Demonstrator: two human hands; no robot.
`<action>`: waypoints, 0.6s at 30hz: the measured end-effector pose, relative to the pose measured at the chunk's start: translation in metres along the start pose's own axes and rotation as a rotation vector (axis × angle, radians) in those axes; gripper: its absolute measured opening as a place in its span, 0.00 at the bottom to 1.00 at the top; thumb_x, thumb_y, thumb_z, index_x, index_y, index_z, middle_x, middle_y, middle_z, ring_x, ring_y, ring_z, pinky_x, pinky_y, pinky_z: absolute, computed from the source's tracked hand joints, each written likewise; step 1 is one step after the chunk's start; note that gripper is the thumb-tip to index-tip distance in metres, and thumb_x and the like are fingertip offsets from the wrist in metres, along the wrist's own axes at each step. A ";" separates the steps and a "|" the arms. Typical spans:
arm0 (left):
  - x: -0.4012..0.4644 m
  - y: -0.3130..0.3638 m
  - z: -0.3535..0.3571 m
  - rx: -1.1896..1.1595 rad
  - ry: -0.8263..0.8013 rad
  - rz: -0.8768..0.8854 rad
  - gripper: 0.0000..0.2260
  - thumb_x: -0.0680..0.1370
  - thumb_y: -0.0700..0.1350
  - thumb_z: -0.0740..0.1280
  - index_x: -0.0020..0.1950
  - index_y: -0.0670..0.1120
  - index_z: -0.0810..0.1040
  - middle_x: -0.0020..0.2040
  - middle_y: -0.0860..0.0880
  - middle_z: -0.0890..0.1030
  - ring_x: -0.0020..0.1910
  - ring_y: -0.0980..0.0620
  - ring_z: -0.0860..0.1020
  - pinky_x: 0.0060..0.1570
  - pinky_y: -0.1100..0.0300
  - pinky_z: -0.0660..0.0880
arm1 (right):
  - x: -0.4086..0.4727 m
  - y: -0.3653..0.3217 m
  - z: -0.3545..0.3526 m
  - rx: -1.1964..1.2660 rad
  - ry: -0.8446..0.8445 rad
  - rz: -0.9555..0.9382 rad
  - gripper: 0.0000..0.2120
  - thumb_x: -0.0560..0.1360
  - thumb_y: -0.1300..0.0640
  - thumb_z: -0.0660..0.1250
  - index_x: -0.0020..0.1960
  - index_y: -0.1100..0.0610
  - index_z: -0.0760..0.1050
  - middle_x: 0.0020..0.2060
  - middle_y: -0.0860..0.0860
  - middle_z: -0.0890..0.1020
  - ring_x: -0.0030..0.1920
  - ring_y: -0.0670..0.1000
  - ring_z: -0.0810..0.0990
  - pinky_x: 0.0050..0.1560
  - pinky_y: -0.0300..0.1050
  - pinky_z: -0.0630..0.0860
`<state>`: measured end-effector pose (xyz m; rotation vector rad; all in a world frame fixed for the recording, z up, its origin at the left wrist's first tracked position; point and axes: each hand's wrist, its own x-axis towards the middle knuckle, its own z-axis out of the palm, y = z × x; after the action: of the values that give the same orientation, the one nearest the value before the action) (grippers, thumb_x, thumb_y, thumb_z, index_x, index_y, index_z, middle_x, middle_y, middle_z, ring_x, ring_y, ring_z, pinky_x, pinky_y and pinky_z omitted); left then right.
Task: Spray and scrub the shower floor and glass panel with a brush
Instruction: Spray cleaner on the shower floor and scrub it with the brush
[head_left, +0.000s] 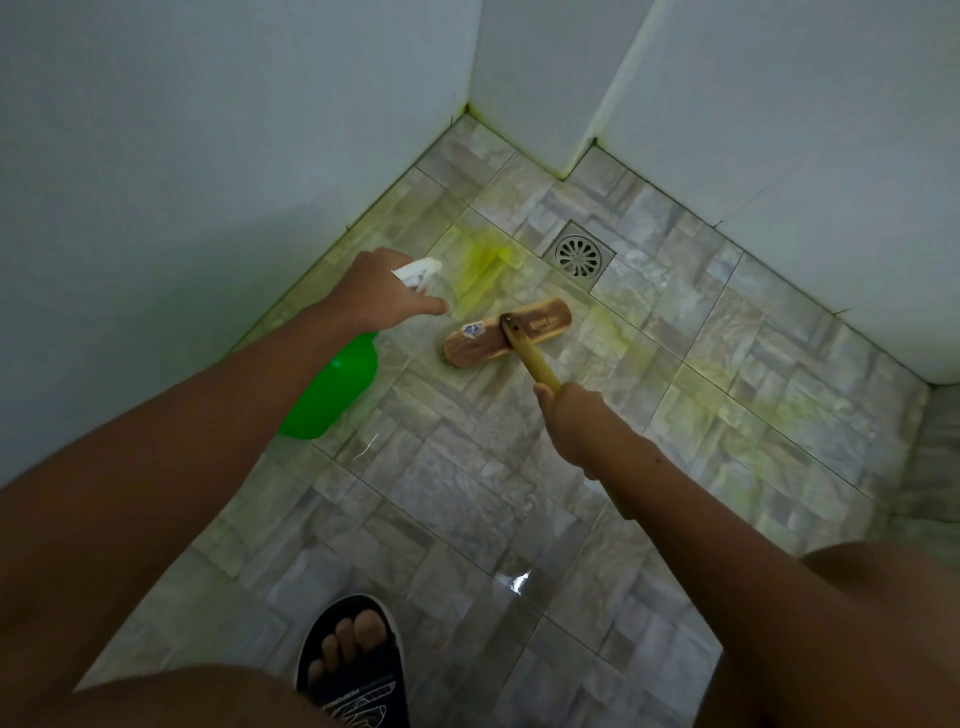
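Fingers (558, 410) of right hand (576, 426) wrap tight round yellow brush handle (537, 364); left hand (382, 291) grips green spray bottle (332, 389), index out by white nozzle (415, 270). Brush head (506, 332) sits flat on floor tiles (467, 493), mid-floor. Best w/ firm short strokes thru yellow spray patch (483, 265) just beyond, toward drain (579, 254) far right.

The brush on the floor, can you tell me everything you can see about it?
The brush has a flat, oblong wooden head with a small sticker near its left end and faint printing on the right. A yellowish stick handle joins the middle of the head at a dark fitting and slants back to the right hand, which grips it. The head rests on the wet, grey tiled floor, beside a yellow-green patch of sprayed cleaner and near the round metal drain. Its bristles are hidden underneath.
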<state>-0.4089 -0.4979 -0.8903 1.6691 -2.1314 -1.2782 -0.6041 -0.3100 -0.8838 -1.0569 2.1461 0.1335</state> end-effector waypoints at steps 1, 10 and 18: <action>0.002 -0.001 0.001 0.005 0.001 0.013 0.18 0.68 0.53 0.81 0.35 0.42 0.79 0.32 0.49 0.80 0.29 0.53 0.75 0.33 0.55 0.73 | 0.000 -0.001 -0.001 -0.006 -0.004 -0.001 0.25 0.83 0.40 0.49 0.55 0.60 0.71 0.45 0.57 0.78 0.34 0.51 0.74 0.30 0.44 0.69; 0.006 -0.020 -0.026 -0.069 0.230 0.031 0.19 0.68 0.56 0.76 0.33 0.44 0.73 0.34 0.43 0.77 0.35 0.48 0.76 0.37 0.53 0.72 | 0.055 -0.069 -0.042 0.037 0.035 -0.100 0.23 0.85 0.45 0.49 0.59 0.62 0.71 0.41 0.56 0.76 0.33 0.52 0.75 0.30 0.45 0.73; 0.007 -0.032 -0.037 -0.064 0.339 0.131 0.24 0.71 0.49 0.80 0.32 0.51 0.63 0.30 0.55 0.68 0.34 0.50 0.70 0.35 0.58 0.62 | 0.075 -0.090 -0.054 0.043 -0.006 -0.081 0.19 0.85 0.47 0.50 0.58 0.62 0.70 0.41 0.57 0.77 0.32 0.54 0.76 0.27 0.43 0.71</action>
<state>-0.3669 -0.5239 -0.8916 1.5606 -1.9403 -0.9385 -0.5995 -0.4386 -0.8737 -1.1151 2.0885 0.0522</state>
